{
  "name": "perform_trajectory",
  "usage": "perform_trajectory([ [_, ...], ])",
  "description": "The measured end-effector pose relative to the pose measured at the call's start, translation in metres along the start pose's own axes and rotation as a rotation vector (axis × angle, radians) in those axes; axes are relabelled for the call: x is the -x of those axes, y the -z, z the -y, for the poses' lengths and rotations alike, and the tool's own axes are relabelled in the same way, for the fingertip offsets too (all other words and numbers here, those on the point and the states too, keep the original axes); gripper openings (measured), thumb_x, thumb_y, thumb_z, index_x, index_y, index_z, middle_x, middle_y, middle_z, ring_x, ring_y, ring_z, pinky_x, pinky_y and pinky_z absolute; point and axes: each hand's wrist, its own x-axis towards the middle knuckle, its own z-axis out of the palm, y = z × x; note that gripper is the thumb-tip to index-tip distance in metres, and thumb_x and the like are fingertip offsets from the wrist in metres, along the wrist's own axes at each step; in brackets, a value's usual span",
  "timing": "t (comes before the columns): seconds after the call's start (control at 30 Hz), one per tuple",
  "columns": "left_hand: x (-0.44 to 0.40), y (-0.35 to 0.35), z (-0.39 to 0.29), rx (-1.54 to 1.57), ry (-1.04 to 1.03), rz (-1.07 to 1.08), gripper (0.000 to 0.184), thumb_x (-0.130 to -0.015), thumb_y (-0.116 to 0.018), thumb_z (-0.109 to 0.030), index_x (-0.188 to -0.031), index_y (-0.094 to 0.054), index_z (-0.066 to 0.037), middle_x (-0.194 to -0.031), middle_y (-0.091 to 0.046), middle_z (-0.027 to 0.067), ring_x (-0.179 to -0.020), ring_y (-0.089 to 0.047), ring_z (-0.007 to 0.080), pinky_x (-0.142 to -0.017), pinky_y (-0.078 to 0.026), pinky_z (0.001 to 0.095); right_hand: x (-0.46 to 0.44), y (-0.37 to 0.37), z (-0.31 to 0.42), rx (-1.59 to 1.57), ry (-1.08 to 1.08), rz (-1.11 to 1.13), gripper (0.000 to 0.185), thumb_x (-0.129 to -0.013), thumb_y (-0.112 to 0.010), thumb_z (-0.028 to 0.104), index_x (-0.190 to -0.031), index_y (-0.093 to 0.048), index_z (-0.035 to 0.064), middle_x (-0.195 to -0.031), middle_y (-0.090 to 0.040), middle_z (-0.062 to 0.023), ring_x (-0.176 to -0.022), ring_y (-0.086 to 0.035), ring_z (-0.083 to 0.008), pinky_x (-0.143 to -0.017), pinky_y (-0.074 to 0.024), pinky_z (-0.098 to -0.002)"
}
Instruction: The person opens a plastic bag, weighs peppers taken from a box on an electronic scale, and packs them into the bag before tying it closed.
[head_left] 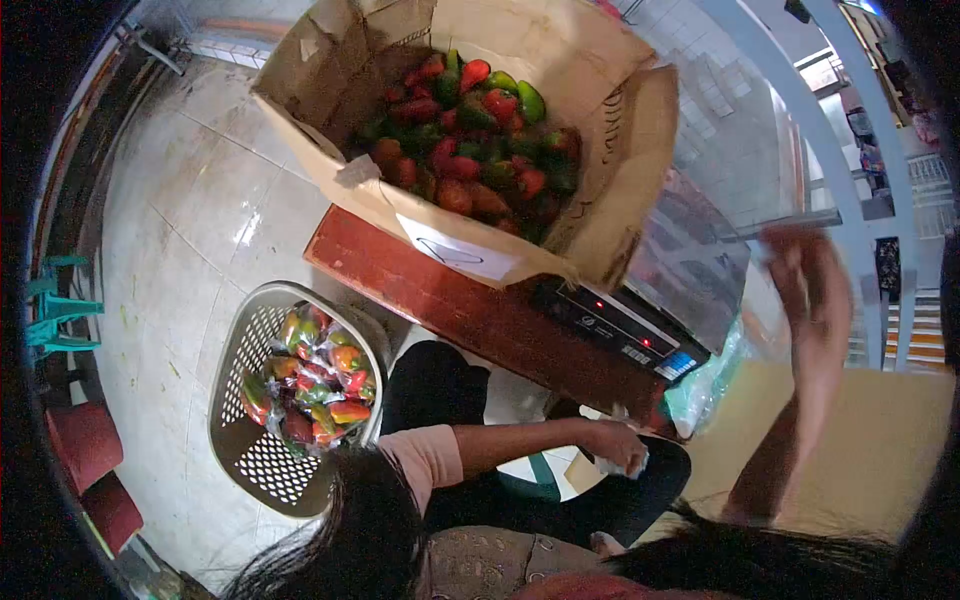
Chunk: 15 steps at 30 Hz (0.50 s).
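Over my lap, my left hand (pixel 615 447) is closed around a small crumpled whitish piece (pixel 636 463), perhaps plastic; its kind is not clear. Raised at the right, my right hand (pixel 808 275) is smeared by motion, so its fingers cannot be read. Nearest to it are a black digital scale (pixel 625 325) with small red lights and a pale green clear plastic bag (pixel 712 385). A large open cardboard box (pixel 345 195) holds many loose red and green bell peppers (pixel 470 150). Beside my leg, a plastic laundry-style basket (pixel 250 350) contains bell peppers wrapped in clear plastic (pixel 318 385).
A low reddish-brown wooden bench (pixel 400 285) supports the box and scale. Light floor tiles (pixel 180 260) stretch to the left, with a green plastic stool (pixel 62 310) and dark red items (pixel 85 445) at the edge. Grey metal bars (pixel 850 130) stand at the right, above a tan panel (pixel 890 430).
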Motion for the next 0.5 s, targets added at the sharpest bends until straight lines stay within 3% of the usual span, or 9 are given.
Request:
perform_trajectory([
  [0.07, -0.007, 0.001, -0.011, -0.161, 0.084, 0.02, 0.015, -0.075, -0.057, -0.01, -0.087, -0.066, -0.008, -0.086, -0.063, 0.01, -0.078, -0.059, 0.0223, -0.069, -0.046, 0.035, -0.074, -0.039, 0.026, -0.101, 0.222, 0.151, 0.022, -0.085, -0.058, 0.009, -0.106, -0.057, 0.0005, -0.103, -0.062, -0.009, -0.098, -0.057, -0.0148, -0.086, -0.0444, -0.0293],
  [0.1, -0.008, 0.004, -0.005, -0.145, 0.071, -0.005, 0.015, -0.075, -0.057, -0.01, -0.087, -0.066, -0.007, -0.086, -0.064, 0.0098, -0.078, -0.059, 0.0223, -0.069, -0.046, 0.035, -0.109, -0.07, 0.029, -0.113, 0.432, 0.139, 0.021, -0.086, -0.057, 0.012, -0.104, -0.058, 0.0009, -0.101, -0.062, -0.008, -0.096, -0.058, -0.0138, -0.086, -0.0439, -0.0277],
  [0.17, -0.004, 0.012, -0.004, -0.094, 0.081, -0.036, 0.014, -0.075, -0.058, -0.01, -0.086, -0.065, -0.007, -0.085, -0.064, 0.0091, -0.079, -0.059, 0.0224, -0.068, -0.046, 0.0354, -0.191, -0.131, 0.049, -0.1, 0.858, 0.414, 0.026, -0.088, -0.054, 0.022, -0.101, -0.058, -0.0002, -0.095, -0.062, -0.0092, -0.094, -0.058, -0.0155, -0.084, -0.0446, -0.029],
  [0.2, -0.001, 0.018, -0.013, -0.063, 0.1, -0.041, 0.013, -0.075, -0.059, -0.01, -0.085, -0.065, -0.006, -0.085, -0.064, 0.0087, -0.079, -0.059, 0.0225, -0.068, -0.046, 0.0359, -0.219, -0.162, 0.061, -0.247, 0.838, 0.589, 0.027, -0.086, -0.055, 0.022, -0.101, -0.058, -0.0008, -0.094, -0.063, -0.0105, -0.089, -0.061, -0.021, -0.077, -0.0475, -0.033],
  [0.23, 0.001, 0.021, -0.017, 0.059, 0.098, -0.028, 0.013, -0.077, -0.057, -0.014, -0.085, -0.063, -0.006, -0.088, -0.062, 0.01, -0.083, -0.058, 0.0241, -0.072, -0.045, 0.0376, -0.237, -0.174, 0.065, -0.291, 0.867, 0.583, 0.024, -0.083, -0.056, 0.023, -0.093, -0.057, 0.0006, -0.084, -0.058, -0.0161, -0.078, -0.057, -0.0241, -0.071, -0.0432, -0.0345],
  [0.33, -0.002, 0.027, -0.004, 0.231, 0.008, -0.012, 0.02, -0.084, -0.051, -0.023, -0.083, -0.057, -0.004, -0.09, -0.056, 0.012, -0.089, -0.053, 0.0265, -0.08, -0.041, 0.0405, -0.316, -0.245, 0.108, 0.423, -0.069, 0.871, 0.028, -0.082, -0.057, 0.02, -0.099, -0.057, -0.0011, -0.091, -0.062, -0.0147, -0.082, -0.062, -0.0269, -0.071, -0.0481, -0.0358],
  [0.4, -0.007, 0.015, 0.032, 0.088, -0.152, -0.037, 0.023, -0.087, -0.049, -0.026, -0.081, -0.052, -0.004, -0.084, -0.053, 0.0109, -0.085, -0.052, 0.0251, -0.077, -0.04, 0.0395, -0.327, -0.256, 0.089, 0.739, 0.097, 0.937, 0.029, -0.08, -0.058, 0.019, -0.101, -0.057, -0.0017, -0.094, -0.063, -0.016, -0.082, -0.063, -0.0295, -0.07, -0.0501, -0.0378],
  [0.43, -0.003, 0.017, 0.03, 0.081, -0.187, -0.069, 0.024, -0.088, -0.049, -0.026, -0.08, -0.051, -0.004, -0.082, -0.051, 0.0101, -0.082, -0.051, 0.0247, -0.076, -0.04, 0.0389, -0.32, -0.238, 0.049, 0.79, 0.597, 0.904, 0.03, -0.078, -0.06, 0.018, -0.101, -0.057, -0.0017, -0.094, -0.063, -0.0177, -0.082, -0.063, -0.0311, -0.069, -0.0504, -0.0395],
  [0.5, 0.003, 0.02, 0.021, 0.066, -0.255, -0.137, 0.024, -0.089, -0.047, -0.026, -0.078, -0.047, -0.004, -0.077, -0.047, 0.0085, -0.077, -0.049, 0.0238, -0.073, -0.04, 0.0378, -0.31, -0.26, 0.017, 0.671, 0.838, 0.71, 0.03, -0.076, -0.061, 0.016, -0.1, -0.057, -0.0014, -0.095, -0.063, -0.0201, -0.082, -0.063, -0.0336, -0.069, -0.0506, -0.0419],
])
